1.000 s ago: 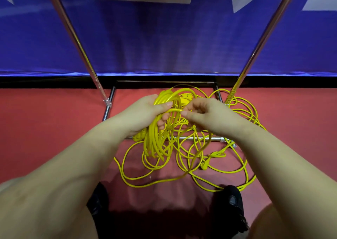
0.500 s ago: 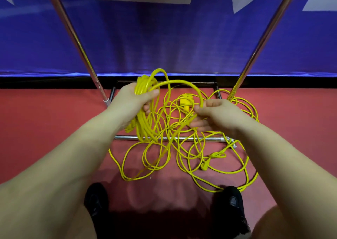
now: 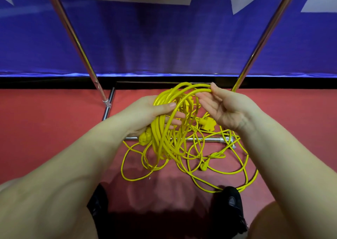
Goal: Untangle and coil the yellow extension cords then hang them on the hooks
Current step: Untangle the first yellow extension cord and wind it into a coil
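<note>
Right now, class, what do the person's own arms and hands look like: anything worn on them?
Both forearms are bare, with no sleeves in view. The left hand and right hand wear no gloves, and no rings, watch or wristband show. Fingernails look short and unpainted. No markings are visible on either arm.

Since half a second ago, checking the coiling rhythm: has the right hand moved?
Yes. The right hand has risen toward the right pole, now pinching a cord loop near the black baseboard.

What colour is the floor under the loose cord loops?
Red, a plain matte red floor, clearest in the head view.
</note>
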`<action>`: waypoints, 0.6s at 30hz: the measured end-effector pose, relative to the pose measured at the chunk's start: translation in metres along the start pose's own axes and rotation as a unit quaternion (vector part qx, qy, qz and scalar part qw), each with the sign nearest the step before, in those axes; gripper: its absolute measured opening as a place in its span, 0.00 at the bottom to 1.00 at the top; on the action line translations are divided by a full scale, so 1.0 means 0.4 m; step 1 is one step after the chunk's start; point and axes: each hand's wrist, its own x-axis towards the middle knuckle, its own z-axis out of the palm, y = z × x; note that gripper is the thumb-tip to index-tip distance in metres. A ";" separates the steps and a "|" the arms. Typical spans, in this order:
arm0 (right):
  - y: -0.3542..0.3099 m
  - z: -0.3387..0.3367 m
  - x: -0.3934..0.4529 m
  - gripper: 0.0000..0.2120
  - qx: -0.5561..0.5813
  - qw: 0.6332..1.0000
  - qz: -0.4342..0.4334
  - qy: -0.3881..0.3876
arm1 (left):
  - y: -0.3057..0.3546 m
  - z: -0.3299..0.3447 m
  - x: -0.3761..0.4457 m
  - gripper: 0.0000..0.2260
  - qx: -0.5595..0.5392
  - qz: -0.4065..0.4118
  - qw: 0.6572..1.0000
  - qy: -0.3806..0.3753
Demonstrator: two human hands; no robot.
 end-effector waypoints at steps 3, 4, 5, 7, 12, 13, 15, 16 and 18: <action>-0.002 0.003 0.001 0.11 0.012 1.000 -0.014 0.002 | 0.006 0.007 -0.005 0.05 0.017 0.014 1.000 0.008; -0.002 0.005 -0.001 0.11 0.007 1.000 -0.024 -0.010 | 0.006 0.009 -0.005 0.05 0.018 0.020 0.999 0.020; 0.001 0.008 -0.004 0.13 -0.016 0.999 -0.031 -0.024 | 0.005 0.010 -0.003 0.06 0.013 0.025 0.999 0.035; 0.019 0.014 -0.014 0.18 -0.196 0.979 -0.054 -0.031 | 0.005 0.010 0.002 0.06 -0.010 0.031 0.997 0.073; 0.127 0.031 -0.033 0.20 -0.607 0.772 -0.185 -0.037 | 0.006 0.005 0.018 0.04 -0.064 0.057 0.984 0.154; 0.140 0.037 -0.032 0.19 -0.613 0.763 -0.201 -0.038 | 0.008 0.006 0.020 0.04 -0.065 0.064 0.983 0.160; 0.150 0.044 -0.025 0.16 -0.623 0.745 -0.235 -0.031 | 0.009 0.009 0.021 0.03 -0.074 0.067 0.981 0.168; 0.151 0.045 -0.020 0.15 -0.626 0.738 -0.248 -0.032 | 0.009 0.010 0.022 0.03 -0.082 0.065 0.979 0.173; 0.154 0.045 -0.018 0.10 -0.645 0.717 -0.261 -0.040 | 0.008 0.012 0.022 0.04 -0.101 0.062 0.976 0.183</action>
